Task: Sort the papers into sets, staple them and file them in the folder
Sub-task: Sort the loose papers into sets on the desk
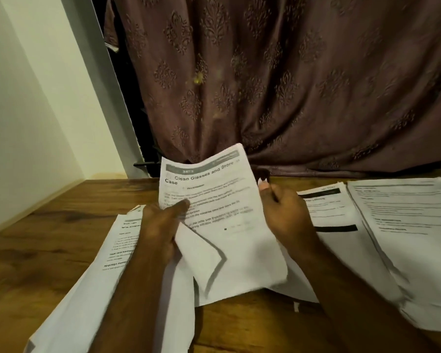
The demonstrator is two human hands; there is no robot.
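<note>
Head view is catching the left hand [161, 225] pinching the raised sheet [214, 212], thumb over the print, tilting its heading up for reading. Right hand [285, 212] is curling round the opposite edge, steadying it above the sorted piles [405, 225] lying on the table [49, 238].

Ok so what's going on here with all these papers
A person is sorting printed papers at a wooden table. Both hands hold up a sheet headed "Clean Glasses and Store Case": the left hand pinches its left edge, the right hand holds its right edge. Other stacks lie on the left and right. No stapler or folder is in view.
</note>
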